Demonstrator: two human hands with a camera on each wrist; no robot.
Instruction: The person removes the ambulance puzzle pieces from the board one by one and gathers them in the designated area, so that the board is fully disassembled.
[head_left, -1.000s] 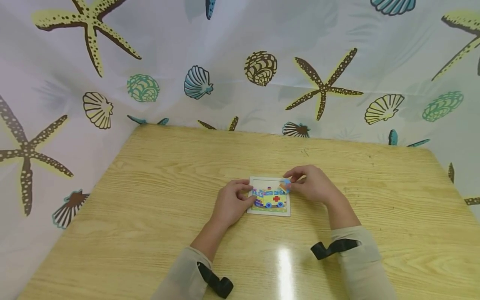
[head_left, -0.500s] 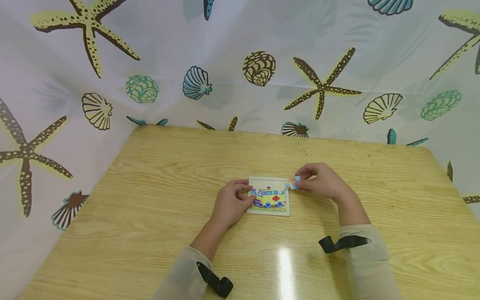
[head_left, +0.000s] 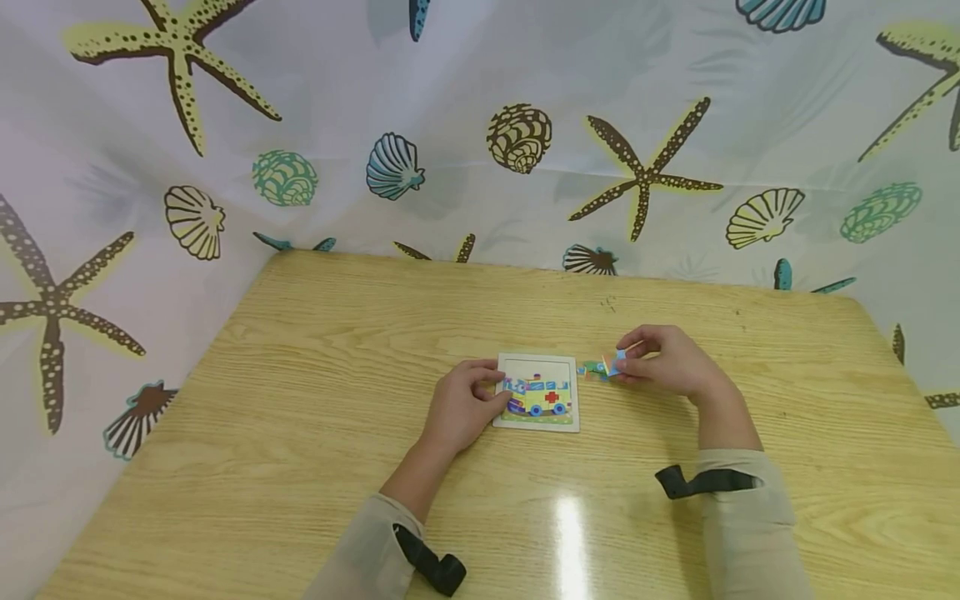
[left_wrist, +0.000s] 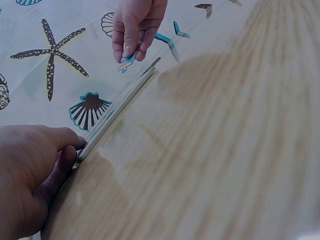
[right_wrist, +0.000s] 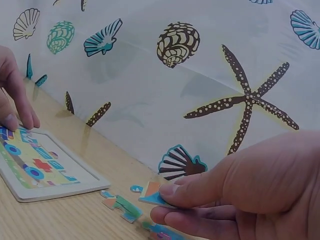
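A square jigsaw puzzle board [head_left: 537, 423] with a white frame lies on the table, showing a yellow ambulance with a red cross; the upper part of its tray is bare. My left hand [head_left: 462, 407] grips the board's left edge between thumb and fingers, as the left wrist view shows too. To the right of the board, my right hand [head_left: 667, 364] pinches a blue and orange puzzle piece [right_wrist: 154, 194] between thumb and fingers, tilted above the table. Beneath and beside it lie loose puzzle pieces [right_wrist: 127, 207], green and blue, partly hidden by that hand.
The wood-grain table [head_left: 360, 333] stretches out on all sides of the board. A white curtain [head_left: 465, 83] printed with starfish and shells hangs along its back and left edges. A light reflection shines on the tabletop near the front.
My right hand has moved right, from above the board's upper right corner to above the loose pieces, carrying the puzzle piece. My left hand and the board have stayed in place.
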